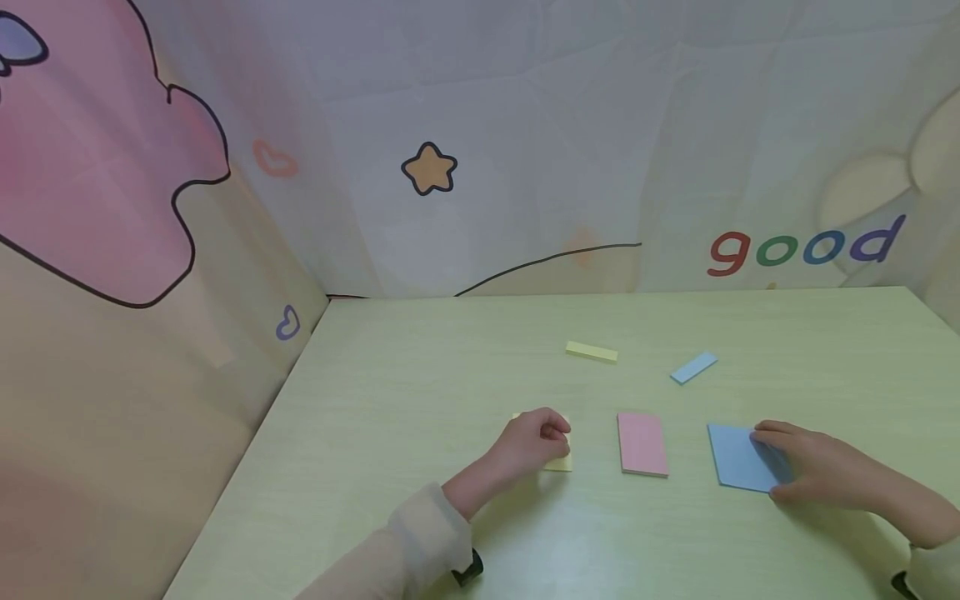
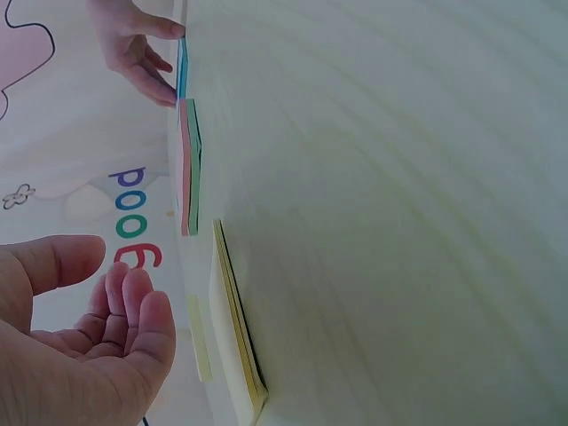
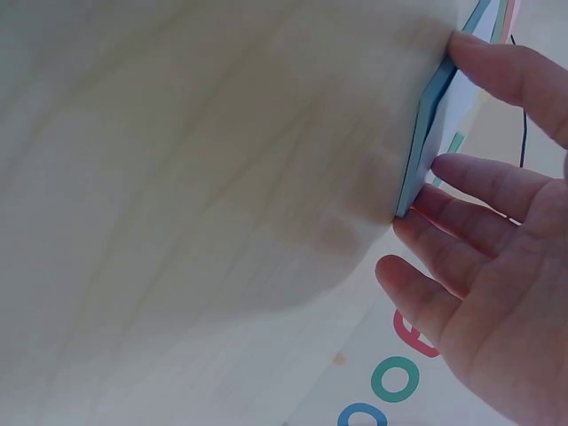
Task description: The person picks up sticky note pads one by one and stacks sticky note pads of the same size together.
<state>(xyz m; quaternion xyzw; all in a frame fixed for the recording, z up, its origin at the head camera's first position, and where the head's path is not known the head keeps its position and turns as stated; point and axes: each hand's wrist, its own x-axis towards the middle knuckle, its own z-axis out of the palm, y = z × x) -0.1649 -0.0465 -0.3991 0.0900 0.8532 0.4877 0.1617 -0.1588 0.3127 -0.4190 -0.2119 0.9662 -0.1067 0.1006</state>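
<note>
A yellow sticky note pad (image 2: 233, 324) lies flat on the table, partly hidden in the head view by my left hand (image 1: 532, 442). That hand hovers over it with loosely curled fingers, holding nothing, and in the left wrist view a gap shows between thumb and fingers. A square blue sticky note pad (image 1: 738, 458) lies farther right. Across it, my right hand (image 1: 825, 467) spans its right part, thumb at the near edge and fingertips at the far edge, gripping it. Between the hands lies a pink sticky note pad (image 1: 642, 444), with a green layer underneath in the left wrist view.
Farther back on the pale table (image 1: 420, 358) lie a narrow yellow strip pad (image 1: 592, 352) and a narrow blue strip pad (image 1: 693, 367). A printed cloth backdrop (image 1: 525, 167) with a star and coloured letters rises behind the table and along its left side.
</note>
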